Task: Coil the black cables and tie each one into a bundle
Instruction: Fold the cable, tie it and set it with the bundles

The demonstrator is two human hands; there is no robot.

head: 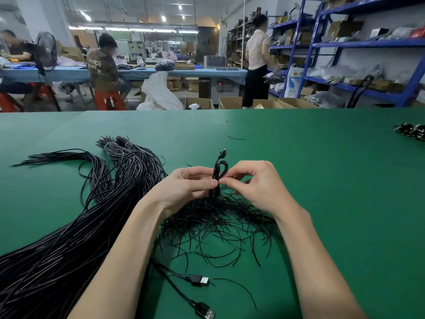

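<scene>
From the head camera, the person is holding one small coiled cable upright between both hands, over the middle of the green table. The left hand is gripping the coil's lower part, thumb pressed across it. The right hand is pinching at the coil's waist with thumb and forefinger, apparently working a tie round it; the tie itself is too thin to pick out there. A small connector is sticking up above the loop.

By my reckoning this bundle is nearly finished, yet the job overall is hardly dented. Left of the left hand, a thick sheaf of loose black cables is lying uncoiled. Under and just behind both hands, a heap of short black twist ties is waiting. Two USB plugs are lying near the forearms. Far beyond the right hand, at the table's edge, what may be finished bundles are showing, cut off by the frame.

The coil's bottom is hidden behind the fingers, so I cannot tell how many turns it has.
</scene>
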